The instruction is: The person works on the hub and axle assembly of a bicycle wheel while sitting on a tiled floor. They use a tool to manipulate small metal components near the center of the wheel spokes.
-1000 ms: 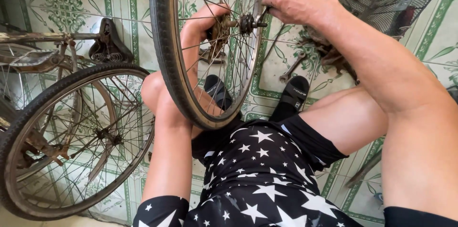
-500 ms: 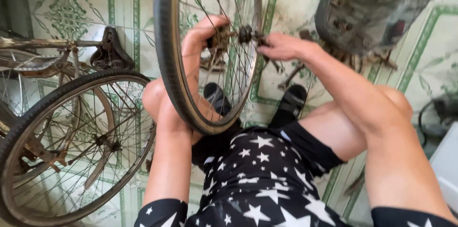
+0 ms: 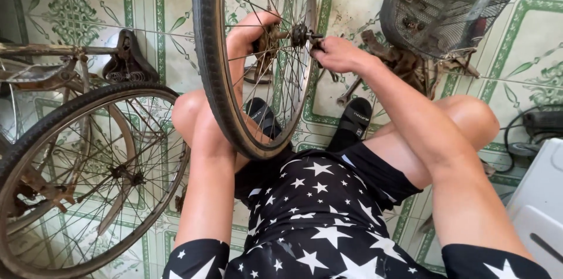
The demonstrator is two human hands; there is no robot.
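The loose bicycle wheel (image 3: 234,79) stands upright between your knees. Your left hand (image 3: 252,29) curls closed around its rusty sprocket (image 3: 270,41); your right hand (image 3: 337,55) pinches the axle end (image 3: 311,37). One wire basket (image 3: 446,3) holds rusty parts. A second wheel (image 3: 88,179) sits left.

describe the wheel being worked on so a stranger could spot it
Start at the star-print shorts. The loose wheel stands upright between the knees, hub gripped by the left hand and right hand. The other wheel sits in a rusty frame.
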